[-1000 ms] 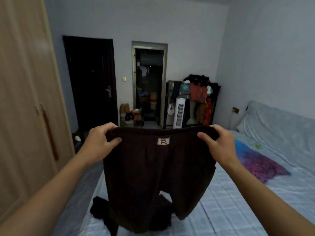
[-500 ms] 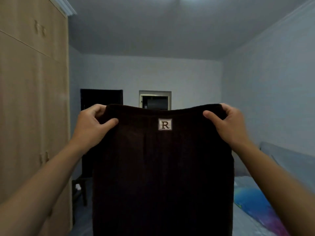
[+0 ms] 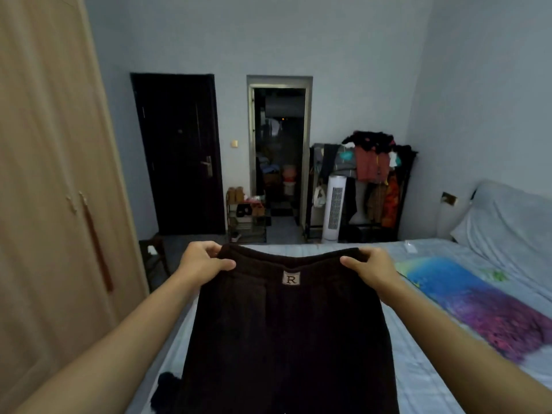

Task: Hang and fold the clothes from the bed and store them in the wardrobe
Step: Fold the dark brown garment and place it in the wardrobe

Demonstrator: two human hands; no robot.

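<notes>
Dark brown, ribbed knit: trousers (image 3: 286,339) held up by the waistband over the near edge of the bed (image 3: 418,369), square "R" label (image 3: 291,278) facing the camera, legs hanging straight down out of frame. Left hand (image 3: 203,264) pinching the left corner of the waistband, thumb in front and fingers curled behind; right hand (image 3: 370,265) gripping the right corner the same way. Waistband slack in the middle, dipping a little between the two grips.

Probably the start of a fold. To do it well: pull the corners apart until the band runs taut and level, give a short shake so the legs drop without twist, then bring one hand across to lay leg on leg, seams matched, before lowering onto the checked sheet. Worth keeping the cloth clear of the other dark garment (image 3: 167,392) lying at the bed's near edge, to avoid dragging it along.

Colourful blanket (image 3: 478,306) spread to the right, pillow (image 3: 504,216) beyond it. Pale wood wardrobe (image 3: 53,174) at the left, doors closed, so a free hand needed later. Far wall: dark door (image 3: 179,153), open doorway, crowded clothes rack (image 3: 373,180) with a white tower fan (image 3: 336,207) in front.
</notes>
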